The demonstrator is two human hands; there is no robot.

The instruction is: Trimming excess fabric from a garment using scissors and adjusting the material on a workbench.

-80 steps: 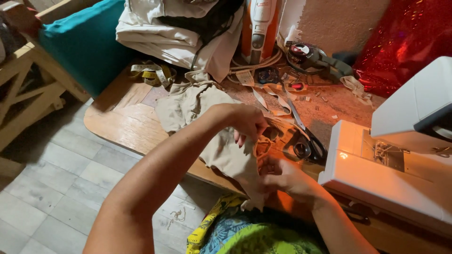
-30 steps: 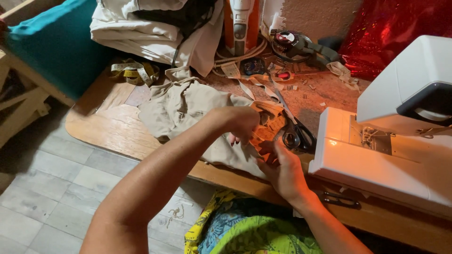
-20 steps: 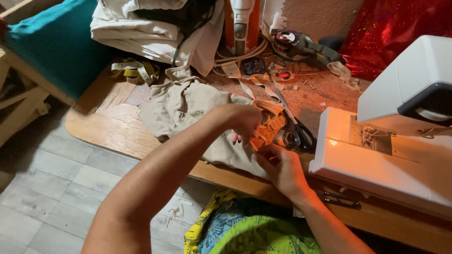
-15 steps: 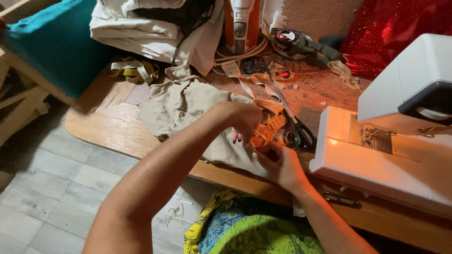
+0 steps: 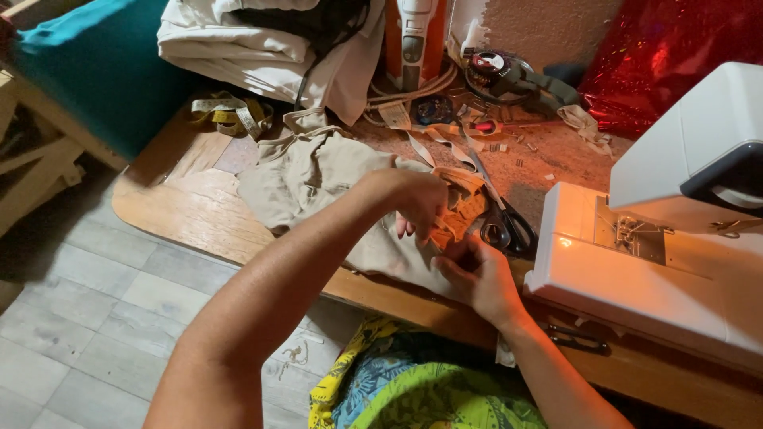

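- since the frame half a second back, both hands barely shift; the small orange-lit fold of beige cloth [image 5: 455,222] sits a touch lower between them, so the fiddling with that fold goes on.
- head view: left hand [image 5: 413,202] curls its fingers down onto the fold, closed on it; right hand [image 5: 477,274] pinches the same fold from below.
- beige cotton garment [image 5: 318,179] lies spread on the wooden table [image 5: 183,206], just beside black-handled scissors [image 5: 509,230] and the white sewing machine [image 5: 636,278].
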